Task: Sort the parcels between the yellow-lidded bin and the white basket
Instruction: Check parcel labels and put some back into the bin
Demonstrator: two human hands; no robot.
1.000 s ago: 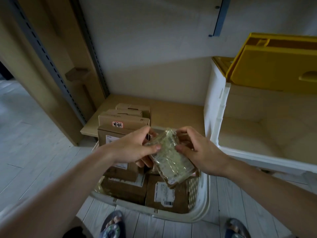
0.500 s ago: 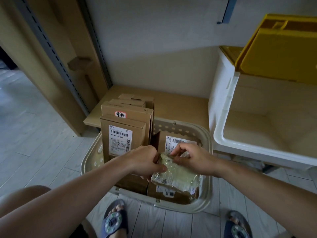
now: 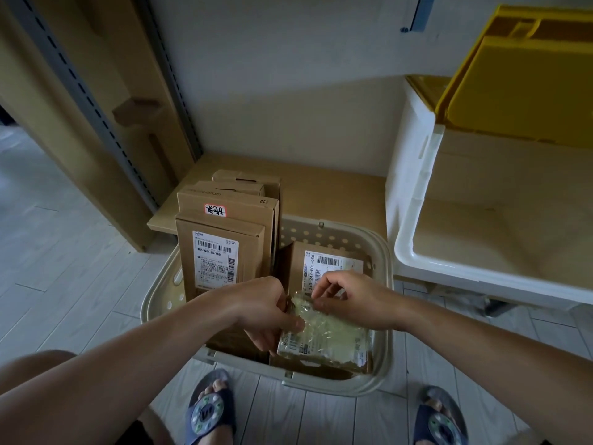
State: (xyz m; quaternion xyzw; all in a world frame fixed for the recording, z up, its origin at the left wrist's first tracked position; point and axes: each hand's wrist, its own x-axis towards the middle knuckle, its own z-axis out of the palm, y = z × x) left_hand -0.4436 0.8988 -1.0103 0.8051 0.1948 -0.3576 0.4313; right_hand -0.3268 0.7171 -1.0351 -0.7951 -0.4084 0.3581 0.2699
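Note:
A clear bubble-wrap parcel lies in the front right of the white basket, on top of brown boxes. My left hand grips its left edge, thumb on top. My right hand pinches its upper edge with fingertips. Several upright cardboard parcels with barcode labels stand in the basket's left half. Another labelled brown parcel leans behind my right hand. The white bin with its yellow lid raised stands at the right, its inside bare.
The basket sits on a pale plank floor between my two sandalled feet. A low wooden shelf board lies behind it under a white wall. A wooden upright with a slotted metal rail rises at the left.
Both hands lowered the bubble-wrap parcel from above the basket down onto the boxes inside it. My view tipped downward and nearer.

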